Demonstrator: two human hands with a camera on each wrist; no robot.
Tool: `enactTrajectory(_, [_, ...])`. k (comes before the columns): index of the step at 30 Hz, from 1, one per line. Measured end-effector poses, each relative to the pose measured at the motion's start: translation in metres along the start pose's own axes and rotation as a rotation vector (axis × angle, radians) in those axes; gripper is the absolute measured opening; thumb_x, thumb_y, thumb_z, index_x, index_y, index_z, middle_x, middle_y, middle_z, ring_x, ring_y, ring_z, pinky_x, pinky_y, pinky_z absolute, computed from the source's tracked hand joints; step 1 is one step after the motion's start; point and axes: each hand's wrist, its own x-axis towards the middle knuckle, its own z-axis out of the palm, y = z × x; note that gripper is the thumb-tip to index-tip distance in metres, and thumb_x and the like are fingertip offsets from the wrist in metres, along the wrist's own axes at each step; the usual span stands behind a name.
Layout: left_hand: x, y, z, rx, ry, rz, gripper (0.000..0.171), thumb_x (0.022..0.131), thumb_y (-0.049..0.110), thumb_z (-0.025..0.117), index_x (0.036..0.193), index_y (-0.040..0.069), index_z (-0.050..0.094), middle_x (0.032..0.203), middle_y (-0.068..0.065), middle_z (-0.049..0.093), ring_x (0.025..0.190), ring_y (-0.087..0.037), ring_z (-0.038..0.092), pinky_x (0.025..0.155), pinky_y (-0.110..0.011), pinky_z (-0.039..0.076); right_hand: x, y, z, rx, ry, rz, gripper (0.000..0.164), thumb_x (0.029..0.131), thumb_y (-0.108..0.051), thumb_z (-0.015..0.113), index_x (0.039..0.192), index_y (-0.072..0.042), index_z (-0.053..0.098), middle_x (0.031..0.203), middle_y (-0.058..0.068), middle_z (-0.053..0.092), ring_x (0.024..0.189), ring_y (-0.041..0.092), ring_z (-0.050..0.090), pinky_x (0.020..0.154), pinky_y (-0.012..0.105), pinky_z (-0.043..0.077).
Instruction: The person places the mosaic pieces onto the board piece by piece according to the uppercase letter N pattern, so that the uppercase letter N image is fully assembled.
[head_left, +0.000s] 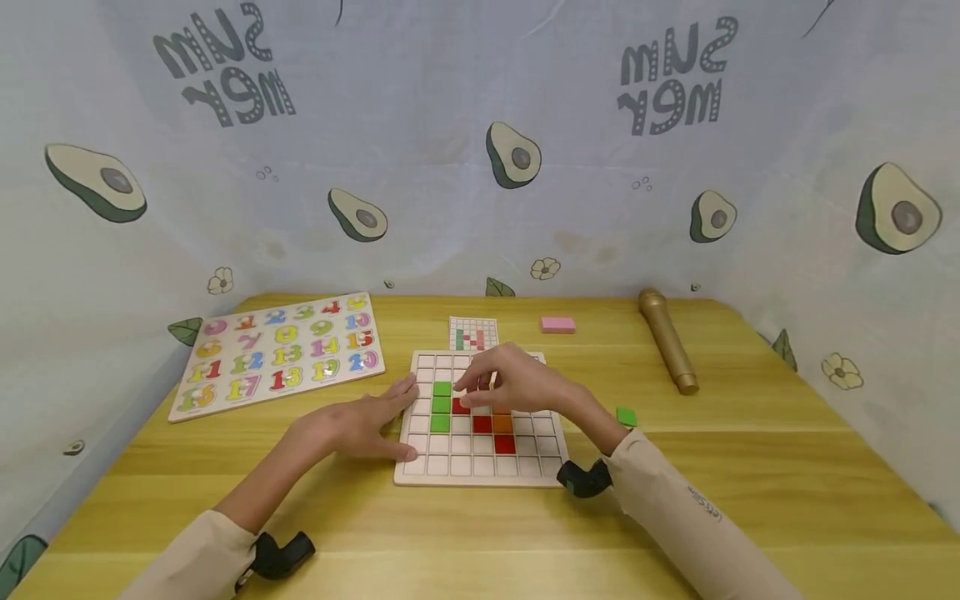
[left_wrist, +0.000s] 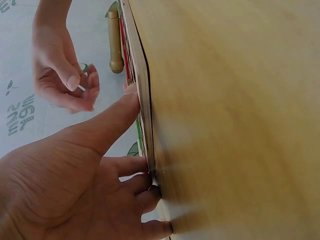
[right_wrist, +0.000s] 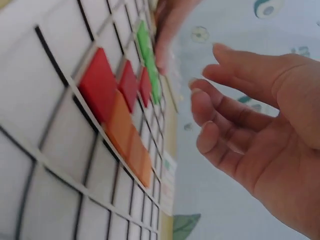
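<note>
A white grid board lies on the table with coloured square tiles in it. Green tiles form a column on the left, red tiles step diagonally down to the right, and orange tiles run in a row. My left hand rests along the board's left edge, fingers spread, thumb against the rim. Above the board's middle hovers my right hand, fingers loosely bent. In the right wrist view nothing shows between those fingers, and they are apart from the tiles. The hand hides part of the grid.
Behind the board lies a small pattern card. A pink block and a gold microphone are at the back right. One loose green tile lies near the right wrist. A number puzzle board is at the left.
</note>
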Motion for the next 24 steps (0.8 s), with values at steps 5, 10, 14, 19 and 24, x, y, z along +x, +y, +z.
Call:
enactTrajectory(5, [0.001,0.0,0.0,0.001,-0.001,-0.004,0.1,0.102,0.045,0.074,0.173,0.005,0.016,0.182,-0.012,0.002,0.167,-0.031,0.01,0.134,-0.06,0.011,-0.015,0.011,-0.021,0.02,-0.05,-0.007,0.02,0.099,-0.011,0.08,0.115,0.001,0.082,0.099,0.0,0.079,0.085,0.009,0.068,0.078,0.031,0.064])
enactTrajectory(10, [0.001,0.001,-0.001,0.004,0.0,0.0,0.1,0.103,0.045,0.073,0.173,0.005,0.015,0.182,-0.012,0.001,0.167,-0.033,0.01,0.133,-0.06,0.014,-0.034,0.029,-0.041,0.043,-0.119,0.027,0.017,0.097,-0.008,0.081,0.112,0.001,0.08,0.093,-0.004,0.075,0.085,0.013,0.067,0.076,0.033,0.062])
enactTrajectory(14, [0.0,0.001,-0.002,0.004,0.002,-0.006,0.101,0.102,0.046,0.074,0.173,0.006,0.014,0.182,-0.011,0.002,0.167,-0.033,0.011,0.133,-0.061,0.015,-0.046,0.037,-0.053,0.049,-0.156,0.091,0.018,0.095,-0.005,0.082,0.111,0.002,0.079,0.095,0.001,0.074,0.086,0.014,0.065,0.077,0.036,0.06])
enactTrajectory(19, [-0.001,0.001,-0.002,-0.006,-0.003,0.021,0.102,0.102,0.048,0.073,0.173,0.004,0.014,0.182,-0.013,0.001,0.167,-0.033,0.01,0.133,-0.062,0.012,-0.062,0.046,-0.066,0.081,-0.189,0.15,0.024,0.091,0.001,0.085,0.114,0.004,0.077,0.105,0.016,0.075,0.092,0.027,0.066,0.075,0.037,0.059])
enactTrajectory(24, [-0.002,0.001,-0.003,-0.004,-0.02,0.041,0.103,0.102,0.049,0.073,0.173,0.002,0.014,0.182,-0.015,0.0,0.167,-0.036,0.01,0.132,-0.065,0.009,-0.08,0.06,-0.08,0.058,-0.232,0.221,0.034,0.086,-0.002,0.09,0.116,0.002,0.075,0.11,0.015,0.072,0.097,0.033,0.063,0.08,0.038,0.057])
